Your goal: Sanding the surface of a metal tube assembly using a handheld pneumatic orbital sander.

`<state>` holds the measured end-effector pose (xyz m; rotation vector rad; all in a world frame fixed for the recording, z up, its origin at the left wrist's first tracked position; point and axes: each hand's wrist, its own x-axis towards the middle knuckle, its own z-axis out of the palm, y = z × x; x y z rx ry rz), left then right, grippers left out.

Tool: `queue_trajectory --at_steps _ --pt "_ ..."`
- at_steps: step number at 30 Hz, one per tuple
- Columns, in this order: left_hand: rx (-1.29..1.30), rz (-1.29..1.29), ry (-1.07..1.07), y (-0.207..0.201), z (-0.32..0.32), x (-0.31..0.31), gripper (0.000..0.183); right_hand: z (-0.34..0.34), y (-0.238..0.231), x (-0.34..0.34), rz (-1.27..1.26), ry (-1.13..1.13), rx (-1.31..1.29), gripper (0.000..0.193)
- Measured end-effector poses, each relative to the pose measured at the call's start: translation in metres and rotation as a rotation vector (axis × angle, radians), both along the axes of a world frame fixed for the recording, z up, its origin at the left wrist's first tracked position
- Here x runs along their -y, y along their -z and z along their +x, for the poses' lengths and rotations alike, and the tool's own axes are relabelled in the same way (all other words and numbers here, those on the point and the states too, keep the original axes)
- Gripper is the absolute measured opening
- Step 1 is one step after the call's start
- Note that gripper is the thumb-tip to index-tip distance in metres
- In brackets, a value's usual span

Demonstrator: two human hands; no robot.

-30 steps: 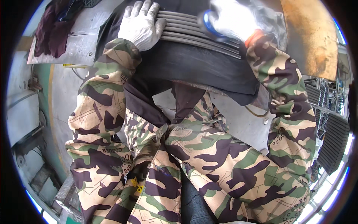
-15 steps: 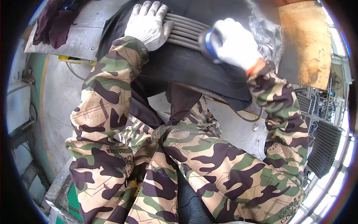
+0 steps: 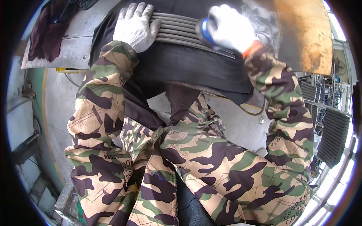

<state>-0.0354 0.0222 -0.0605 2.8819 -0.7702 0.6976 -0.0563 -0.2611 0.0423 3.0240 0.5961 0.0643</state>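
Several thin grey metal rods [image 3: 177,28] lie side by side, running left to right across a black cloth [image 3: 188,66]. My left hand [image 3: 135,27], in a white knit glove, lies flat over their left ends with the fingers spread. On the right part of the bundle, my white-gloved right hand [image 3: 232,28] is closed round a dark, rounded tool with a blue band [image 3: 206,32], pressed against or just over the rods. Motion and glare blur this hand, so the tool's exact kind cannot be made out. Near rod ends show below it.
A dark maroon garment [image 3: 47,39] lies on the metal tabletop [image 3: 77,47] at the far left. Crumpled grey plastic sheeting [image 3: 266,30] and a brown, stained board [image 3: 305,34] are at the right. A hose [image 3: 250,112] loops below the table edge; a rack with dark bars [image 3: 332,137] stands farther right.
My right hand has moved the tool slightly right and away from me over the rods, uncovering their near right ends. My left hand stays on the rods; the whole view has shifted a little.
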Motion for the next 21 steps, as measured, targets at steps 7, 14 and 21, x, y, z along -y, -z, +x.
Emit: queue_trajectory --at_steps 7,14,21 --pt "0.017 -0.004 0.013 -0.006 0.008 0.002 0.051 -0.033 -0.007 0.005 -0.005 -0.125 0.035 0.031" --pt "-0.064 -0.002 -0.048 -0.002 0.013 -0.005 0.052 -0.024 -0.017 -0.017 0.095 -0.131 0.039 0.022" --pt "-0.099 0.020 -0.076 -0.007 0.015 0.006 0.052 0.000 -0.011 -0.007 0.059 -0.099 0.154 0.022"
